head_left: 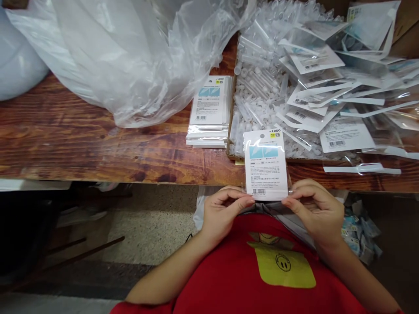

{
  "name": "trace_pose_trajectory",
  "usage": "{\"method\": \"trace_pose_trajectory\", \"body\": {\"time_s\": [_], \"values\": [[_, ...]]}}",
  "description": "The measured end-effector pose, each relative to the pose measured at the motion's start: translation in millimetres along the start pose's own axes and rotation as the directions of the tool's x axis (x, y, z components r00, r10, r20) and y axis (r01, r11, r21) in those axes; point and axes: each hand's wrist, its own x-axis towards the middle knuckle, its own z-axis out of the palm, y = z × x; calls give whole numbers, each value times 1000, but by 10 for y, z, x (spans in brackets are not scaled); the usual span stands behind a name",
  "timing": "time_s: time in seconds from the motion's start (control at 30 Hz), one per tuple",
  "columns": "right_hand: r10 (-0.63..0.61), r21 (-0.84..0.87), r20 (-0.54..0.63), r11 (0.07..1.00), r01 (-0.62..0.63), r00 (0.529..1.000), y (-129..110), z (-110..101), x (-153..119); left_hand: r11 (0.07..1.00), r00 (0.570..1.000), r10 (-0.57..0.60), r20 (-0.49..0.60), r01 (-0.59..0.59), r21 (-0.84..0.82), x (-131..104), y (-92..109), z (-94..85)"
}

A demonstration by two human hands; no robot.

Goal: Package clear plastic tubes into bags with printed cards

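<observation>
Between my hands, just past the table's front edge, I hold a clear plastic packet (266, 168) with a white printed card in it. The card has blue pictures, a barcode and "1,000" at its top corner. My left hand (225, 207) pinches the packet's lower left corner between thumb and fingers. At the lower right corner my right hand (312, 209) grips it the same way. A neat stack of similar packets (209, 104) lies beyond it to the left. Close behind the packet is a shallow cardboard box full of small clear plastic tubes (255, 83).
Many loose packets (343, 131) are heaped over the right side of the box, some overhanging the table edge. A large clear plastic bag (131, 61) covers the back left of the wooden table (98, 148). More small packets (356, 235) lie below the table at right.
</observation>
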Motion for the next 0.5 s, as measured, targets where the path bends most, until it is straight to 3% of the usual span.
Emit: {"method": "trace_pose_trajectory", "body": {"time_s": [0.2,0.5], "values": [[-31,-100,-62,995,24,998,-15,55,-8,989,990,112,-82,-103,105,13,73,55],[17,-125,-124,992,-33,992,-25,117,-29,996,984,-72,-161,79,40,31,96,122]]}}
